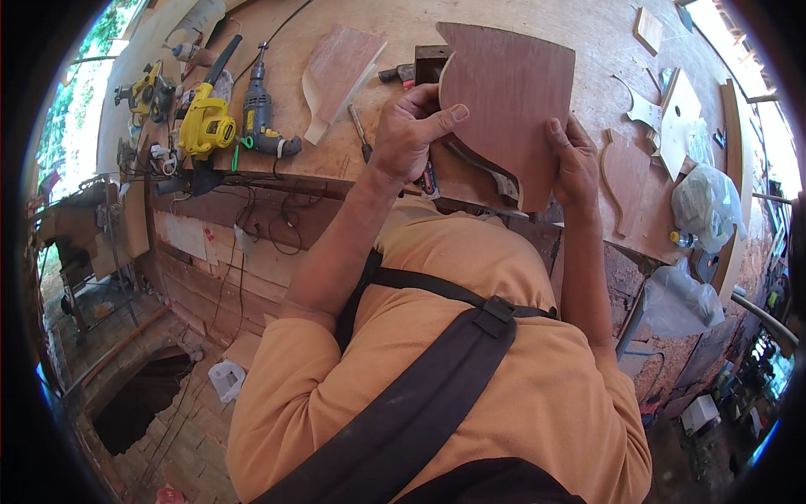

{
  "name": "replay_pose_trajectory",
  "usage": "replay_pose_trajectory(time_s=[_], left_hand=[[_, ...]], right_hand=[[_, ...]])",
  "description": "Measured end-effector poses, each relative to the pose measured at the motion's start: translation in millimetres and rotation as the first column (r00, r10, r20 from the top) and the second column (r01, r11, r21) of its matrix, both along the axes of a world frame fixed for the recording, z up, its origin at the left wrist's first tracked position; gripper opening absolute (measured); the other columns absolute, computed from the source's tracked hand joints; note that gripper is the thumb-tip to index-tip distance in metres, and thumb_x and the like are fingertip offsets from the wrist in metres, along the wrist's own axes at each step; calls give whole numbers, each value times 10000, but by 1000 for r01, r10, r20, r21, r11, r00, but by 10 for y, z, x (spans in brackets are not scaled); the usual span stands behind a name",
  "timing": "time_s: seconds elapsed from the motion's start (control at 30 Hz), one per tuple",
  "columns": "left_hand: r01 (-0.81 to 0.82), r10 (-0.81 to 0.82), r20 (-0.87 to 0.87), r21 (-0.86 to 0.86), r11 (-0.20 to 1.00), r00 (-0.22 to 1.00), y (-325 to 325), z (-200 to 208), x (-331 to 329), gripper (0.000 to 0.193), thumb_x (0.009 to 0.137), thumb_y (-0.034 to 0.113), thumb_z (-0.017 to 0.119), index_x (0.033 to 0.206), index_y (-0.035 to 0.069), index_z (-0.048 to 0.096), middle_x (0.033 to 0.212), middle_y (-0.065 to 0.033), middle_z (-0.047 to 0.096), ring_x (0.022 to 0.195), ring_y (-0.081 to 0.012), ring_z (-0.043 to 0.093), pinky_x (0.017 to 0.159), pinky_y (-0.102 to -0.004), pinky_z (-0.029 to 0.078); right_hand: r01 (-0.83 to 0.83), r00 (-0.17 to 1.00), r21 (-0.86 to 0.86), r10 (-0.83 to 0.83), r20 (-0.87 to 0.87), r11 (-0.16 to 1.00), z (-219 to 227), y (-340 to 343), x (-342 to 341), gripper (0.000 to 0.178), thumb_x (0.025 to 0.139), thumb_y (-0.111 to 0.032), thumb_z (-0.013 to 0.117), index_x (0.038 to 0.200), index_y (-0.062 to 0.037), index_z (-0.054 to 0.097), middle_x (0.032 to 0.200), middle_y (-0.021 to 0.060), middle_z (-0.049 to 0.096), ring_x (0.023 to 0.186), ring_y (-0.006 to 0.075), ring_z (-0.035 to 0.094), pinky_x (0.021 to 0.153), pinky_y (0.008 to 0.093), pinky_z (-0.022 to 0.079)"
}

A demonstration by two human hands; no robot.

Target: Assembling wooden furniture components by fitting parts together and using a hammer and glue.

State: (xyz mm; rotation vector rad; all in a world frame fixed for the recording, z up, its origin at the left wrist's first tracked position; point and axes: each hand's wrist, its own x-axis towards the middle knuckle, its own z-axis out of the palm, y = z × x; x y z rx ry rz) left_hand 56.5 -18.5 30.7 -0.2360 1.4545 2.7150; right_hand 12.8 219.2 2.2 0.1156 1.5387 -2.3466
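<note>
1. Our left grip pinches the curved reddish-brown panel at its left edge.
2. Our right grip clasps its right edge; together we hold it up above the table.
3. To its left we see a similar panel, then a grey drill.

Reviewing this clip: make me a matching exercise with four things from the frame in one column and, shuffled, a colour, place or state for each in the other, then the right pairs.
Things
1. shaped wooden panel nearest the camera
2. blower
3. power drill
4. plastic container

Descriptions
A. mainly grey, lying on the workbench
B. white, below the workbench, toward the picture's lower left
C. held up, left hand at its left edge, right hand at its right
D. bright yellow body with a dark nozzle

Pairs
1-C, 2-D, 3-A, 4-B
</note>
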Motion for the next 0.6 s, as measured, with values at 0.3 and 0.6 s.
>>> replay_pose_trajectory(time_s=[0.3, 0.6], left_hand=[[-56, 53, 32, 91, 994, 998, -228, -127, 86, 282, 899, 22, 677, 1163, -48, 608, 1049, -106, 686, 919, -155, 663, 823, -311, 570], [-21, 22, -3, 186, 982, 1000, -329, 25, 123, 319, 956, 139, 637, 1219, -36, 587, 1075, -109, 681, 943, -192, 686, 774, -367, 618]], right_hand=[[-67, 997, 88, 69, -28, 994, 20, -233, -44, 365, 959, -137, 644, 1278, 32, 594, 1110, 83, 678, 934, 103, 633, 816, 248, 535], [-186, 955, -38, 190, 230, 982, 45, -261, -61, 372, 976, -226, 624, 1201, 70, 623, 978, 112, 708, 773, 101, 677, 675, 238, 561]])
